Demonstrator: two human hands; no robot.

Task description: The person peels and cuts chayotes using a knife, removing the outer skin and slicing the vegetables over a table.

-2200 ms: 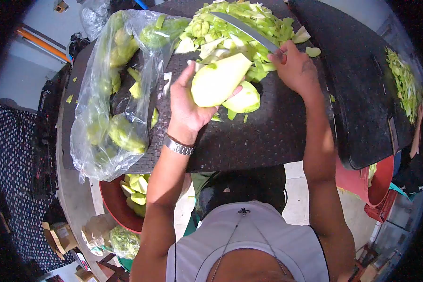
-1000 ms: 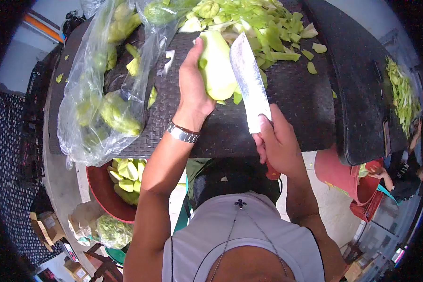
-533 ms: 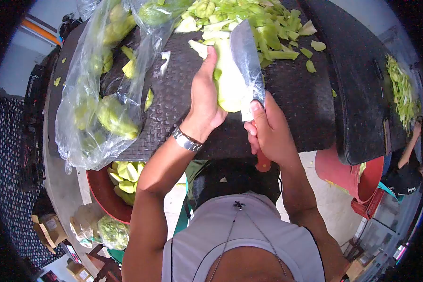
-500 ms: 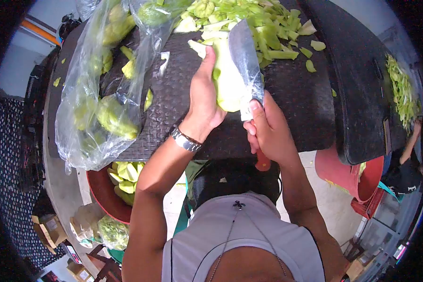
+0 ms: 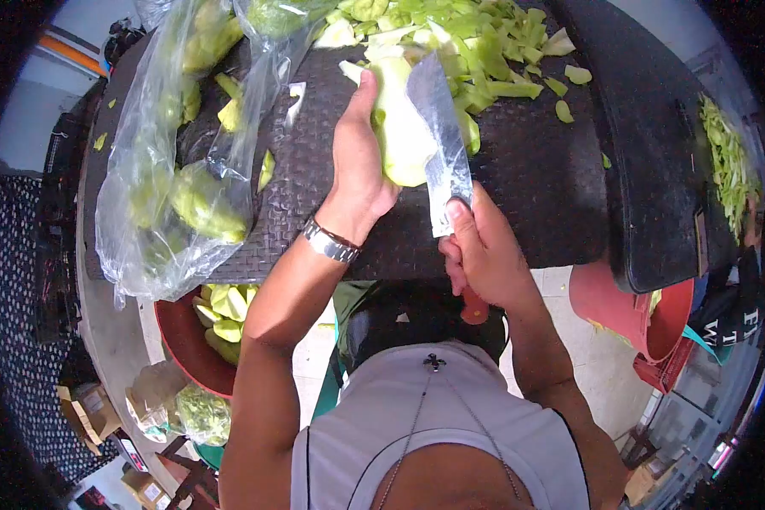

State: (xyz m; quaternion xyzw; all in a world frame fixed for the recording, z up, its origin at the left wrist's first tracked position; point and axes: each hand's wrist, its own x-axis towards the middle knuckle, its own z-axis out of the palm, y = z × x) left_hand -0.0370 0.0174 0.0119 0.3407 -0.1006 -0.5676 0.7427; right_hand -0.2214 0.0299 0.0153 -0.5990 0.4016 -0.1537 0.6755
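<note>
My left hand [image 5: 365, 161] cradles a peeled pale-green fruit [image 5: 402, 127] from its left side, thumb pointing up along it. A metal watch is on that wrist. In my right hand [image 5: 482, 246] is a broad-bladed knife [image 5: 440, 127] with a reddish-brown handle, fingers wrapped round the grip and thumb near the blade's base. The blade points away from me and lies along the fruit's right side, overlapping it in view; glare hides the exact contact. Just beyond the fruit, a heap of green peelings and cut pieces [image 5: 501, 42] covers the table's far part.
A clear plastic bag [image 5: 259, 170] of green fruits lies at left on the dark woven tabletop [image 5: 314, 110]. Below the table, a red tub [image 5: 174, 344] holds pale pieces at left; a red bucket [image 5: 595, 297] stands at right. Green shreds [image 5: 727, 161] lie on a black surface [image 5: 654, 170].
My right hand and the knife have come slightly down toward me. The fruit and my left hand have shifted a little left and up. A green strip now shows right of the blade.
</note>
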